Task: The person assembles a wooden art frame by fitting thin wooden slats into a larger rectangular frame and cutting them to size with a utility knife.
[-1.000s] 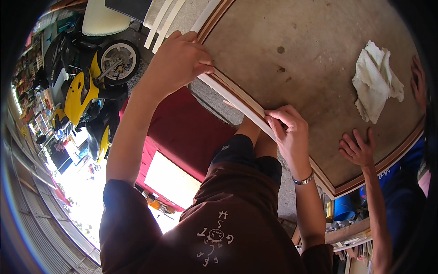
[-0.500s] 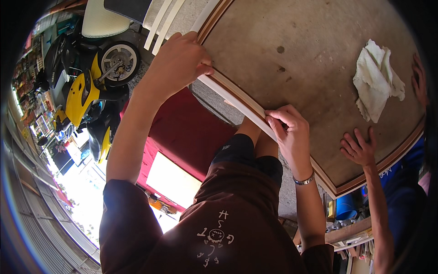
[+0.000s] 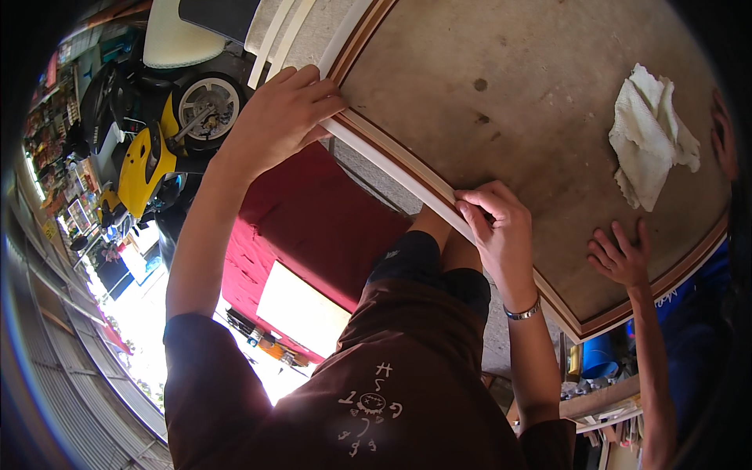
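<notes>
Before me lies a large framed panel (image 3: 470, 55) with a stained brownish face, edged by a brown and white frame (image 3: 368, 29). My left hand (image 3: 282, 117) curls its fingers over the frame's near left corner; its thumb is mostly hidden. Farther right along the near edge, my right hand (image 3: 499, 227) has thumb and index finger pinched on a pale strip (image 3: 403, 159) that runs along the frame. A crumpled white cloth (image 3: 646, 141) rests on the panel. Another person's hand (image 3: 623, 254) lies with fingers spread near the right edge, and a second hand (image 3: 722, 137) shows at the far right.
To the left stands a yellow and black motorcycle (image 3: 145, 160). Dark red fabric (image 3: 313, 211) spreads below the panel on the left. Two pale strips (image 3: 270, 43) lie beyond my left hand. A blue container (image 3: 599, 356) sits below the frame's right corner.
My left hand has slid a little to the left and down at the corner, and its thumb has gone from the top of the frame. My right hand stays in place.
</notes>
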{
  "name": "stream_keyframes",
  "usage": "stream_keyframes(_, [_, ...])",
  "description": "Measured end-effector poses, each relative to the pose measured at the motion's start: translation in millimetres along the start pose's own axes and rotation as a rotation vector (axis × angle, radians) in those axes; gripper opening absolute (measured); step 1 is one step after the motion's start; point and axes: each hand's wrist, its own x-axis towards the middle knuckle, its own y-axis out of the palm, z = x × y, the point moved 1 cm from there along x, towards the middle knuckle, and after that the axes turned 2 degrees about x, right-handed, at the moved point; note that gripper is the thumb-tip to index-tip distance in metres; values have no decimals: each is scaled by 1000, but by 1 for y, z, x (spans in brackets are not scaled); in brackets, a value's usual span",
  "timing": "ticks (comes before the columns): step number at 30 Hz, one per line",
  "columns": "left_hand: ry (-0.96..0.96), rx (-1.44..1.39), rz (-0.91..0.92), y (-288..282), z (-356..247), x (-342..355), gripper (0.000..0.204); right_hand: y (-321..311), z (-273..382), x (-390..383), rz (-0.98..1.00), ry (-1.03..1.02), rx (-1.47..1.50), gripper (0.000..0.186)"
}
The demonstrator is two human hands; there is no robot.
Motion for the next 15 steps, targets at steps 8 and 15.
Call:
stream_keyframes(8, [20,-34,-94,11,2,-5,52,-1,1,0,1,1,-12,8])
stream_keyframes(15, [41,-43,-109,13,2,-6,50,-2,3,1,6,-1,-26,9])
